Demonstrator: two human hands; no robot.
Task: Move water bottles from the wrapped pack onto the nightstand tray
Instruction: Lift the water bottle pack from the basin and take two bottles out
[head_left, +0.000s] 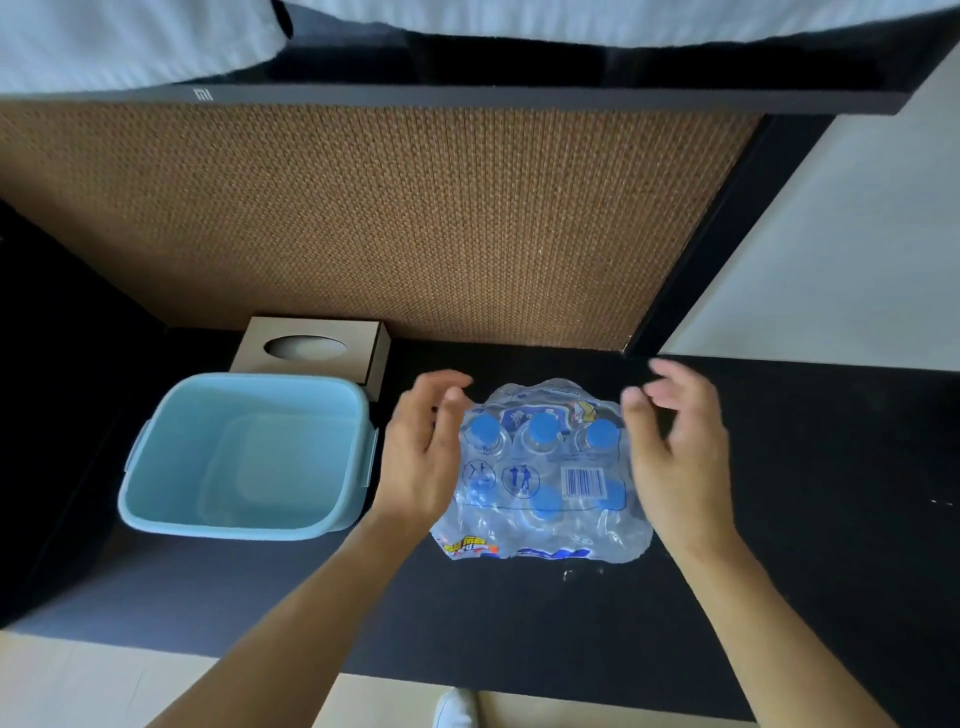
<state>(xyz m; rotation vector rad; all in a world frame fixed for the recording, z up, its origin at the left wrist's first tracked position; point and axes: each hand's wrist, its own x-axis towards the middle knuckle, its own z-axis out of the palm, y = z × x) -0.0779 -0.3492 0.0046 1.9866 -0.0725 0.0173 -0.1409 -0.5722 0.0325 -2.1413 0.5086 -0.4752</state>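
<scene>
A clear shrink-wrapped pack of water bottles (540, 478) with blue caps stands on the black nightstand top (810, 519), its film printed with a barcode and blue figures. My left hand (421, 457) hovers at the pack's left side, fingers spread and curled, holding nothing. My right hand (675, 452) hovers at the pack's right side, fingers apart, also holding nothing. Both hands sit close to the film; I cannot tell whether they touch it. A light blue tub-like tray (156, 499) stands just left of the pack, with nothing inside it.
A brown tissue box (374, 343) sits behind the blue tray against the woven brown wall panel (389, 218). A dark screen edge (467, 96) runs overhead. Pale floor and a white shoe (454, 709) show below the front edge.
</scene>
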